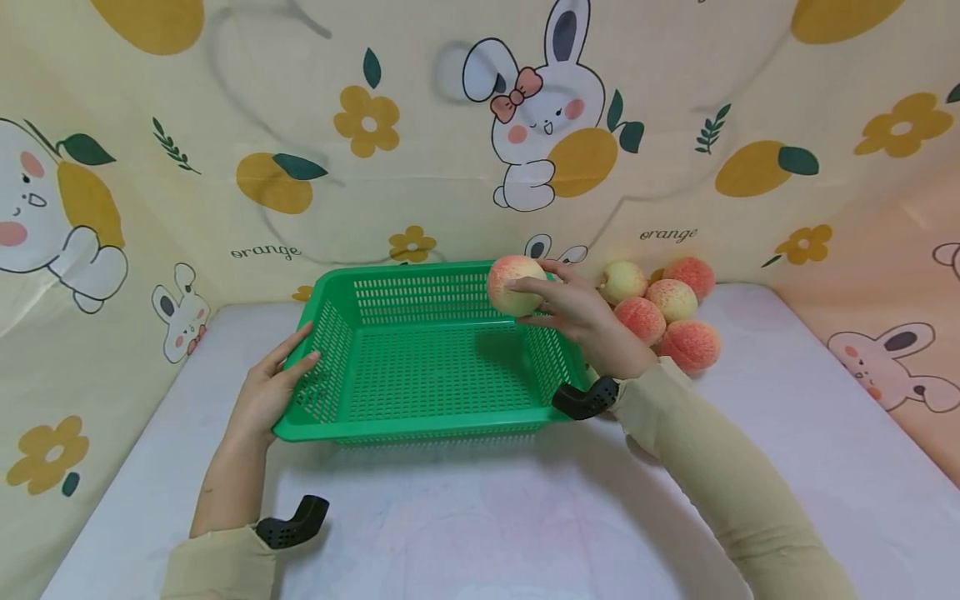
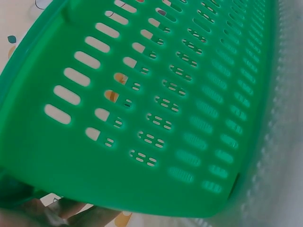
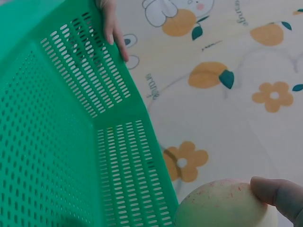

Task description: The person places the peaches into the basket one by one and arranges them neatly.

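Observation:
My left hand [image 1: 261,390] grips the left rim of a green plastic basket [image 1: 420,430], thumb over the edge and fingers along the outside. The basket's slotted side wall [image 2: 118,161] fills most of the left wrist view. It tilts a little, with nothing inside it. Over its right end, my right hand [image 1: 588,321] holds a pale yellow and pink peach [image 1: 508,287] between thumb and fingers. In the right wrist view the thumb [image 3: 279,194] presses on that peach [image 3: 222,205].
Several red and yellow peaches [image 1: 690,346] lie in a cluster on the white table [image 1: 450,533], right of the basket and partly behind my right hand. A patterned cloth [image 1: 420,192] with rabbits and oranges hangs along the back and sides.

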`<state>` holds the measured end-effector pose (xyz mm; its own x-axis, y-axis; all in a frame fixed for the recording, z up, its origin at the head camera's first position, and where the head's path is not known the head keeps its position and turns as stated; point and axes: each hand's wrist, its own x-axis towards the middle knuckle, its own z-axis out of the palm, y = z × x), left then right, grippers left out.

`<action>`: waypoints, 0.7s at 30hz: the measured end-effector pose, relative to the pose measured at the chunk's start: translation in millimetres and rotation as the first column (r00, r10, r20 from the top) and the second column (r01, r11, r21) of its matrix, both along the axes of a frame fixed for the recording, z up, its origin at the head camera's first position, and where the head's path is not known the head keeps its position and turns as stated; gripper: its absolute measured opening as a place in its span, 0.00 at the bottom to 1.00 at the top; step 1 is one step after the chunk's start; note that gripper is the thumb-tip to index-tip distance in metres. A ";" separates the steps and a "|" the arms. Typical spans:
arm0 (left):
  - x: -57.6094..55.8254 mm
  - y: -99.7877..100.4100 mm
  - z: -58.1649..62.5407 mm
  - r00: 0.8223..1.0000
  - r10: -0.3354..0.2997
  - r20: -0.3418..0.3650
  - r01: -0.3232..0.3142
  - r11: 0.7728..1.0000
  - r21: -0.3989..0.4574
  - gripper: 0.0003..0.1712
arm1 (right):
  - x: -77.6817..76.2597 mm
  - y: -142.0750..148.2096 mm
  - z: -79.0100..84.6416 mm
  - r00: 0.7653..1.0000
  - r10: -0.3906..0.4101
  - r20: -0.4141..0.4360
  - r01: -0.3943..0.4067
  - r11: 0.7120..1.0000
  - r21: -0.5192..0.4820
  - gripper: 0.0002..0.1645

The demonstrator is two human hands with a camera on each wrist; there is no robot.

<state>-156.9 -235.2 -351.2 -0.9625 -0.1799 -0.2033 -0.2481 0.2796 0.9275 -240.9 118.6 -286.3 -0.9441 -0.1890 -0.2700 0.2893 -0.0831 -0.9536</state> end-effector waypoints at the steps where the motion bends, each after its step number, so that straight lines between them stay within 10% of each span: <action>1: 0.1 -0.2 0.0 1.000 -0.001 -0.001 0.001 1.000 0.002 0.31 | -1.8 -2.5 -1.3 1.000 -0.006 0.002 0.006 1.000 -0.001 0.40; 21: -0.2 0.1 0.0 1.000 -0.001 -0.003 0.001 1.000 0.026 0.31 | -23.5 -43.6 -17.3 0.998 -0.058 -0.004 0.058 0.991 0.119 0.44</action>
